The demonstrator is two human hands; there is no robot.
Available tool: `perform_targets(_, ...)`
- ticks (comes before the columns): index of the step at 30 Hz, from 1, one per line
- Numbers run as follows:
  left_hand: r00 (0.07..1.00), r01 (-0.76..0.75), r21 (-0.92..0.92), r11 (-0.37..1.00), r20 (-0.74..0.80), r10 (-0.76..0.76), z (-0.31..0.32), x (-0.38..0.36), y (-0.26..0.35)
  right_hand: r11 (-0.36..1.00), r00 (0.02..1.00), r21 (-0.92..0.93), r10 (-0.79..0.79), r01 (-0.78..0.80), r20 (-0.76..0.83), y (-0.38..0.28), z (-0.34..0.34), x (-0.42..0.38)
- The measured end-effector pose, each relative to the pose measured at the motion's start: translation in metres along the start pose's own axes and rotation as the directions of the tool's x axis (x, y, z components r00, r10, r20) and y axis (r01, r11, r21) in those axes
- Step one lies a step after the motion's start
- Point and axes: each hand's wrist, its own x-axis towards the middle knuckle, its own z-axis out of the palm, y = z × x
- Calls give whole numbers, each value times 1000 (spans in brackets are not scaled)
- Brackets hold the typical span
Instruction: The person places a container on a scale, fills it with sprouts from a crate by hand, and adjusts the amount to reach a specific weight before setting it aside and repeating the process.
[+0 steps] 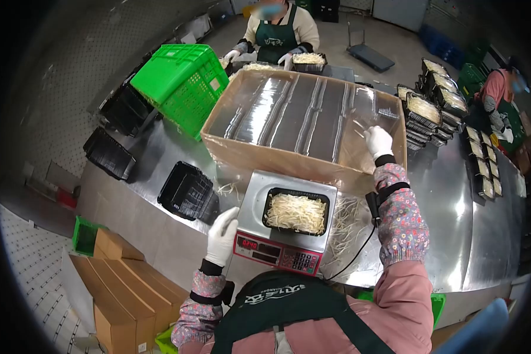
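Note:
A black plastic tray of bean sprouts (296, 213) sits on the steel pan of a weighing scale (259, 192), whose red display seems to read 0240. My left hand (222, 237), in a white glove, is beside the scale's left edge with its fingers stretched out and nothing in it. My right hand (379, 141), also gloved, is over the right end of a big cardboard box (265, 154) lined with clear film. Its fingers are pinched together, and thin pale strands like bean sprouts stick out from them. Rows of stacked black trays (283, 112) fill most of the box.
Loose sprouts (347, 227) lie right of the scale, near a black cable (360, 251). Empty black trays (186, 190) and a green crate (186, 82) stand left. Filled trays (423, 109) are stacked right. One co-worker (280, 35) stands opposite, another (498, 97) far right.

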Motion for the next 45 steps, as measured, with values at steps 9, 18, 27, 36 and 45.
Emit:
perform_targets(9,993,91,-484,870,-16,-113,2,23,17,362,959,930,280,-63,-44,-55,-173,-65)
perform_targets(18,932,284,-358,889,322,-168,39,24,44,-75,925,927,-140,-366,354,-152,-139,-252)
perform_targets(27,943,-300,608,735,73,324,68,72,-26,928,995,369,-76,46,68,-141,-56,-223)
perform_targets(36,987,66,-245,967,156,-28,97,110,-121,473,936,809,135,-349,324,-130,11,-206)
perform_targets(45,977,154,-256,954,184,-108,90,102,-114,286,934,892,168,-351,314,-126,21,-214)
